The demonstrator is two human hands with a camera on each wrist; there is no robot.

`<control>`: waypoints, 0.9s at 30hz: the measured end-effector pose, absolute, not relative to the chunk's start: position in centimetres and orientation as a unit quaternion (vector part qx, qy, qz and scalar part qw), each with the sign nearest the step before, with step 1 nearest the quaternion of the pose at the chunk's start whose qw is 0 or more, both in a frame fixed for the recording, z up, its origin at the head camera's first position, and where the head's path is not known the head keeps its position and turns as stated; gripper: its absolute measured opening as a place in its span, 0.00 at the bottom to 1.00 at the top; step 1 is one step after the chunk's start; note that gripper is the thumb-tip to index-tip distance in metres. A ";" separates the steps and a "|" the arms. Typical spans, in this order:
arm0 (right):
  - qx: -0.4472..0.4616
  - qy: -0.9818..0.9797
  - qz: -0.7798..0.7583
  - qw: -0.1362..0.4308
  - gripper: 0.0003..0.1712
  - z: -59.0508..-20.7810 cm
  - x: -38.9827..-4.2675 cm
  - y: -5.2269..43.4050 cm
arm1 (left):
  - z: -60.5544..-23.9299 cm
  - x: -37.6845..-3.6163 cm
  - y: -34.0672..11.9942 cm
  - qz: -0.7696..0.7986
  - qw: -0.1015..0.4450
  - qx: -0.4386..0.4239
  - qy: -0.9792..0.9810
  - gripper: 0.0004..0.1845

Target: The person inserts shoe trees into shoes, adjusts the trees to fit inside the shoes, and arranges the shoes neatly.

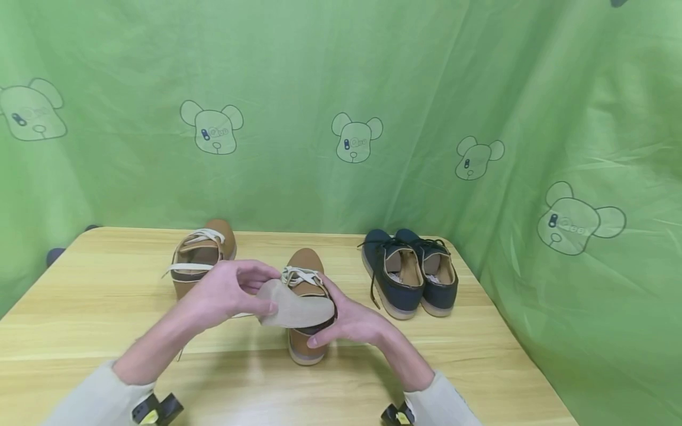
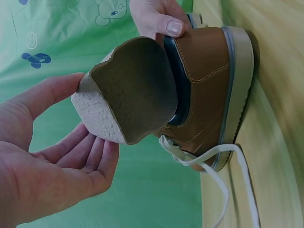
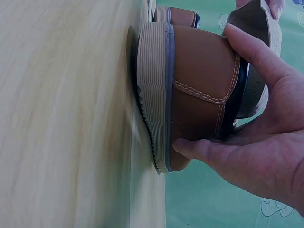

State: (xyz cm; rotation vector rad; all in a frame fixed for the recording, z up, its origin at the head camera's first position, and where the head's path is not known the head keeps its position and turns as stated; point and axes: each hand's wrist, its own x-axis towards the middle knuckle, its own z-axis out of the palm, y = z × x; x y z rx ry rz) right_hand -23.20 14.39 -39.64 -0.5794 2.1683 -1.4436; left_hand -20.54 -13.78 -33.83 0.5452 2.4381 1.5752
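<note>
Both hands meet over the tan leather lace-up shoe (image 1: 305,307) standing mid-table: the left hand (image 1: 226,293) pinches a curled beige insole (image 1: 295,306) half out of its opening, the right hand (image 1: 354,319) clasps the heel. Left wrist view — thumb and fingers bend the insole (image 2: 128,95). Right wrist view — curled fingers (image 3: 213,152) grip the heel on the pale wooden table (image 3: 66,114).

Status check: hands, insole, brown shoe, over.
Left hand pinches insole, half out of brown shoe. Right hand grips shoe's heel on table. Nothing in the way.
</note>
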 end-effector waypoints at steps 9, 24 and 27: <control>-0.205 0.791 -0.527 0.234 0.76 -39.5 -23.2 14.2 | -33.2 -20.2 -13.3 0.514 0.071 0.197 0.832 0.30; -0.220 0.793 -0.518 0.233 0.74 -39.5 -23.2 14.4 | -33.2 -19.7 -11.9 0.491 0.034 0.206 0.846 0.24; -0.219 0.794 -0.518 0.232 0.74 -39.6 -23.2 14.5 | -33.5 -19.8 -11.6 0.493 0.031 0.202 0.846 0.25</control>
